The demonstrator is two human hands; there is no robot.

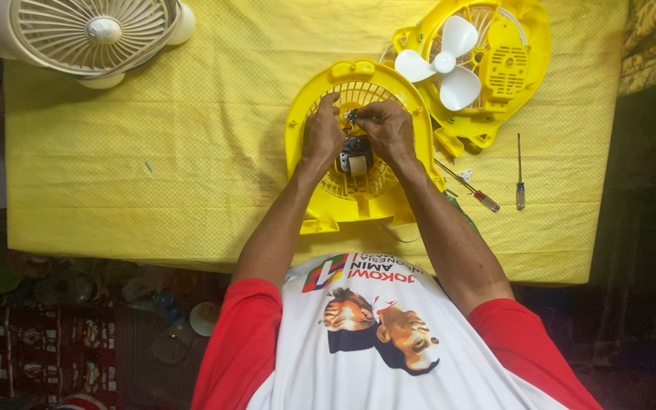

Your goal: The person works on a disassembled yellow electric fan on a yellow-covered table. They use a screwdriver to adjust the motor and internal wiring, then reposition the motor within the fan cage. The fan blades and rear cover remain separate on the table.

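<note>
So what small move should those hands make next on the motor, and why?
Probably keep the left hand steadying the yellow grille while the right hand works the small metal part above the motor: both hands' fingertips meet at it.

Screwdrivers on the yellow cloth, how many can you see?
2. A red-handled screwdriver lies slanted just right of the right hand's forearm; a thin blue-handled screwdriver lies upright farther right. Others may be hidden under the fan parts.

A table under a yellow cloth (153,114) is carrying two yellow fan housings (309,205) (529,45) and a beige fan (93,34). Two screwdrivers (468,186) (520,171) are lying near the right edge
</note>
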